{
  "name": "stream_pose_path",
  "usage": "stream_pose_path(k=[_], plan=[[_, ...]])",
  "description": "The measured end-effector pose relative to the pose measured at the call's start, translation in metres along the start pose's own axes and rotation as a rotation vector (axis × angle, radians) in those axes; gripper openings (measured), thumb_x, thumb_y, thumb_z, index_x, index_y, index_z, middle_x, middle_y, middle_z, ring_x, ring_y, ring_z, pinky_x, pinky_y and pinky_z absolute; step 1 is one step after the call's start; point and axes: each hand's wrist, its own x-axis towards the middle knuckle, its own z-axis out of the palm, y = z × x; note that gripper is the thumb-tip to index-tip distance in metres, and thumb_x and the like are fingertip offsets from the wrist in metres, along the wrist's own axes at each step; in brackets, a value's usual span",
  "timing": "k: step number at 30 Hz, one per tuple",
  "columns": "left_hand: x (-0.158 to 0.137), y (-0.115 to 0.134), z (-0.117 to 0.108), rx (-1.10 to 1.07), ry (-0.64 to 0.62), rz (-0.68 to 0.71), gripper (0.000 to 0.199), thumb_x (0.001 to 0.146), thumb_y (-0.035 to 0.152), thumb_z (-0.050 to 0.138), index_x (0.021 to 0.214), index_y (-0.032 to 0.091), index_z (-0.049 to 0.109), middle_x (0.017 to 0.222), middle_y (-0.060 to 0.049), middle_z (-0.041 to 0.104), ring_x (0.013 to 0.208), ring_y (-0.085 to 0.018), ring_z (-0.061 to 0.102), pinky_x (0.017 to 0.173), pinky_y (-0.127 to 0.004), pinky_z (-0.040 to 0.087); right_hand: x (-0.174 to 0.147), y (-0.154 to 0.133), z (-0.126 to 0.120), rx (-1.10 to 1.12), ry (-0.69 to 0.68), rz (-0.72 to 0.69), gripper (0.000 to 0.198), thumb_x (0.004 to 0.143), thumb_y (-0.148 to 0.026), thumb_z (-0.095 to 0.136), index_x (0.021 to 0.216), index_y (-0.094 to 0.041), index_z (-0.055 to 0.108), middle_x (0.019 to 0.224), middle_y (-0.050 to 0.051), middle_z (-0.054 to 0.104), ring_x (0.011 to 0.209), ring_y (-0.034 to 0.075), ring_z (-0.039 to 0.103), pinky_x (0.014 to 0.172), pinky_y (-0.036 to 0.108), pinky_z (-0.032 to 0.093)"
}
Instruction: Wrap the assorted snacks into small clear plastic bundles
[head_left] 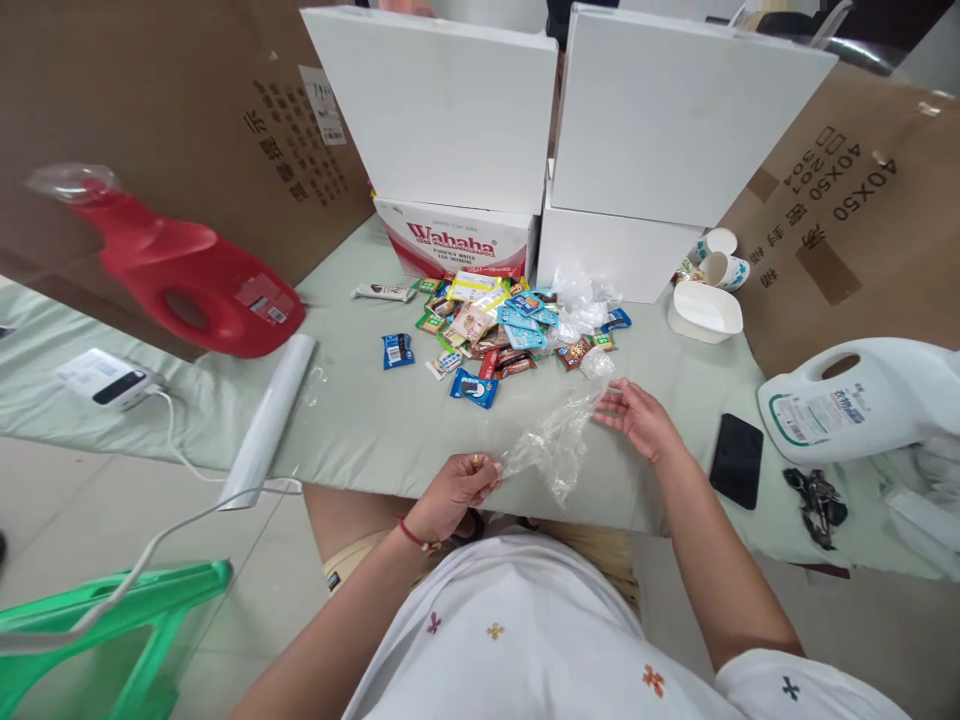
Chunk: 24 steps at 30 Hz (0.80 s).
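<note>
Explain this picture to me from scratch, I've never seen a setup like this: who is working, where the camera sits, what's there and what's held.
There is no machine here, just a person's two bare hands. The camera is worn on that person's head, looking forward and down, so their own arms reach in from the bottom.

On the cloth-covered table lies a heap of wrapped snacks, with white boxes standing behind. A red jug is on the left; a white bowl, a phone and a white jug are on the right.

The left hand pinches a piece of crinkled clear plastic. The right hand, fingers loosely open, is at its other end.
</note>
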Motion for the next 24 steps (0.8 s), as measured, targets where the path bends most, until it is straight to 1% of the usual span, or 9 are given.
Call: stream_pose_path(k=[3, 5, 7, 10, 14, 17, 19, 21, 24], plan=[[0.007, -0.007, 0.013, 0.047, 0.124, 0.059, 0.054, 0.068, 0.064, 0.077, 0.062, 0.018, 0.051, 0.05, 0.008, 0.036, 0.047, -0.005, 0.024, 0.046, -0.022, 0.016, -0.013, 0.017, 0.012, -0.184, 0.141, 0.011, 0.055, 0.083, -0.074, 0.063, 0.085, -0.02, 0.067, 0.081, 0.006, 0.07, 0.069, 0.016, 0.064, 0.051, 0.025, 0.055], [0.01, -0.01, 0.017, 0.055, 0.134, 0.069, 0.054, 0.069, 0.065, 0.075, 0.063, 0.018, 0.051, 0.05, 0.009, 0.035, 0.047, -0.005, 0.024, 0.046, -0.022, 0.017, -0.021, 0.027, 0.02, -0.308, 0.116, 0.123, 0.066, 0.084, -0.081, 0.052, 0.081, -0.017, 0.068, 0.079, 0.009, 0.069, 0.064, 0.016, 0.062, 0.046, 0.023, 0.049], [0.012, -0.014, 0.021, 0.037, 0.126, 0.066, 0.054, 0.069, 0.066, 0.074, 0.063, 0.018, 0.051, 0.05, 0.008, 0.036, 0.047, -0.005, 0.026, 0.047, -0.021, 0.019, -0.025, 0.036, 0.028, -0.43, 0.068, 0.191, 0.068, 0.083, -0.082, 0.052, 0.078, -0.016, 0.068, 0.075, 0.009, 0.068, 0.06, 0.015, 0.059, 0.044, 0.023, 0.044], [0.014, -0.018, 0.024, 0.01, 0.132, 0.063, 0.054, 0.069, 0.066, 0.074, 0.064, 0.018, 0.051, 0.051, 0.008, 0.038, 0.048, -0.005, 0.028, 0.047, -0.021, 0.02, -0.023, 0.049, 0.041, -0.553, 0.044, 0.167, 0.067, 0.08, -0.081, 0.055, 0.073, -0.016, 0.067, 0.065, 0.005, 0.063, 0.051, 0.012, 0.049, 0.041, 0.023, 0.033], [0.014, -0.017, 0.017, -0.02, 0.114, 0.04, 0.055, 0.067, 0.066, 0.077, 0.063, 0.017, 0.053, 0.051, 0.008, 0.039, 0.047, -0.005, 0.027, 0.045, -0.02, 0.02, -0.016, 0.055, 0.05, -0.485, -0.003, 0.075, 0.057, 0.068, -0.074, 0.069, 0.069, -0.017, 0.063, 0.056, -0.003, 0.05, 0.047, 0.008, 0.033, 0.043, 0.022, 0.023], [0.011, -0.009, -0.004, -0.093, 0.1, -0.002, 0.054, 0.063, 0.063, 0.082, 0.063, 0.017, 0.053, 0.053, 0.007, 0.043, 0.047, -0.004, 0.03, 0.044, -0.019, 0.02, -0.013, 0.047, 0.041, -0.407, -0.03, 0.058, 0.052, 0.059, -0.067, 0.077, 0.074, -0.02, 0.06, 0.056, -0.008, 0.041, 0.047, 0.007, 0.026, 0.043, 0.022, 0.018], [0.009, -0.003, -0.022, -0.126, 0.085, -0.038, 0.053, 0.062, 0.06, 0.084, 0.065, 0.016, 0.054, 0.055, 0.006, 0.047, 0.047, -0.004, 0.031, 0.042, -0.019, 0.018, -0.013, 0.039, 0.033, -0.372, -0.048, 0.092, 0.054, 0.055, -0.065, 0.081, 0.076, -0.02, 0.059, 0.059, -0.008, 0.042, 0.047, 0.006, 0.025, 0.042, 0.021, 0.017], [0.009, 0.0, -0.035, -0.132, 0.078, -0.067, 0.053, 0.06, 0.059, 0.085, 0.065, 0.016, 0.055, 0.057, 0.005, 0.049, 0.046, -0.003, 0.032, 0.041, -0.019, 0.018, -0.015, 0.033, 0.028, -0.385, 0.005, 0.085, 0.057, 0.055, -0.068, 0.081, 0.076, -0.02, 0.058, 0.062, -0.006, 0.047, 0.049, 0.007, 0.03, 0.042, 0.021, 0.02], [0.012, -0.001, -0.039, -0.133, 0.069, -0.077, 0.054, 0.06, 0.059, 0.086, 0.065, 0.016, 0.054, 0.057, 0.005, 0.049, 0.046, -0.003, 0.032, 0.04, -0.018, 0.018, -0.02, 0.031, 0.034, -0.484, 0.153, -0.025, 0.06, 0.07, -0.078, 0.067, 0.089, -0.021, 0.063, 0.076, 0.002, 0.059, 0.061, 0.014, 0.05, 0.044, 0.023, 0.037]])
